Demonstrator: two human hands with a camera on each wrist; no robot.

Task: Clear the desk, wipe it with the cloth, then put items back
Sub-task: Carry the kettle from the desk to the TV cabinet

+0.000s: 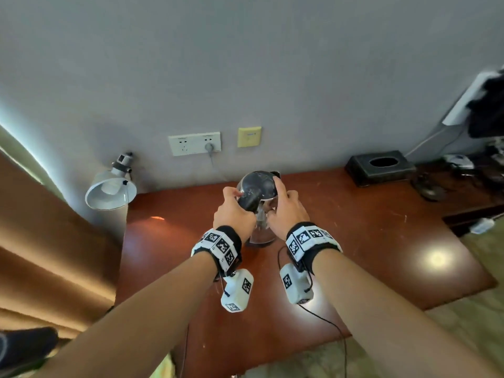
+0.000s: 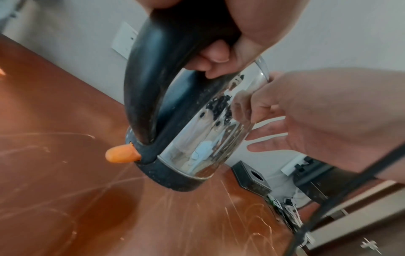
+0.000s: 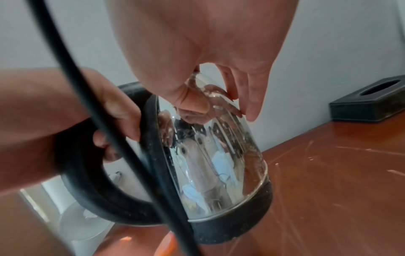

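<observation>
A steel electric kettle [image 1: 256,186] with a black handle, black base ring and orange switch [image 2: 121,154] hangs tilted just above the red-brown desk [image 1: 354,241], near the wall. My left hand [image 1: 234,211] grips the handle, fingers curled through it [image 2: 219,52]. My right hand [image 1: 286,208] holds the upper body by the spout, thumb on the near side and fingers down the far side [image 3: 241,104]. The kettle's mirrored body [image 3: 219,164] reflects both hands. No cloth is in view.
A black tissue box [image 1: 380,166] sits at the desk's back right by the wall. Cables and small gear [image 1: 458,165] clutter the far right. A white lamp [image 1: 110,189] stands left of the desk. A plug sits in the wall socket [image 1: 195,143].
</observation>
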